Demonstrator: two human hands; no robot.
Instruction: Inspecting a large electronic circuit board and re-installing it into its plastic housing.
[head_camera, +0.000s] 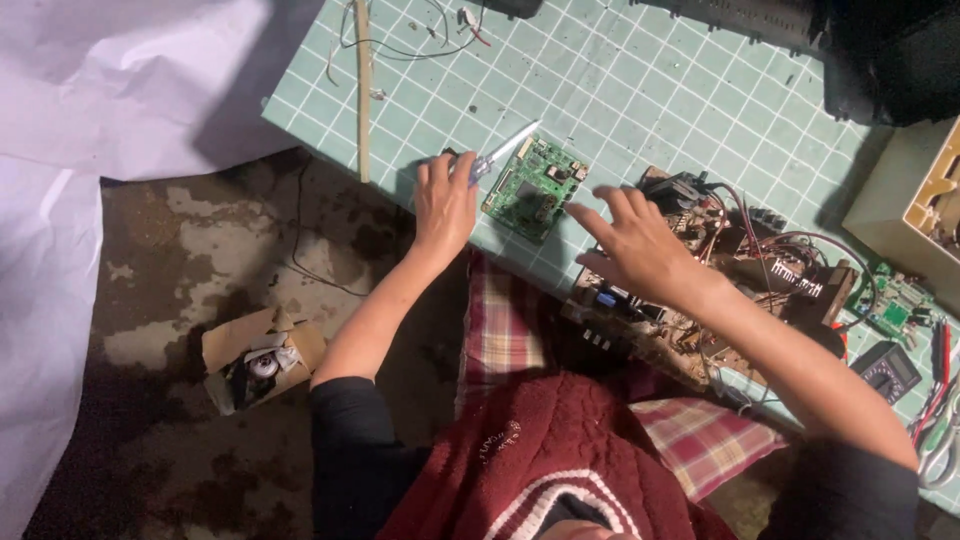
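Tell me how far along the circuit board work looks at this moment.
Done: a small green circuit board lies apart on the cutting mat, beside the big brown board with its wires. In hand: the left hand grips a tool pointing at the green board; the right hand hovers open over the brown board. What is left cannot be told.

The person wore a dark top with sleeves pushed above the elbows, forearms bare; the left hand (444, 203) and right hand (640, 250) were bare, without gloves. A maroon knit garment with white stripes covered the lap.
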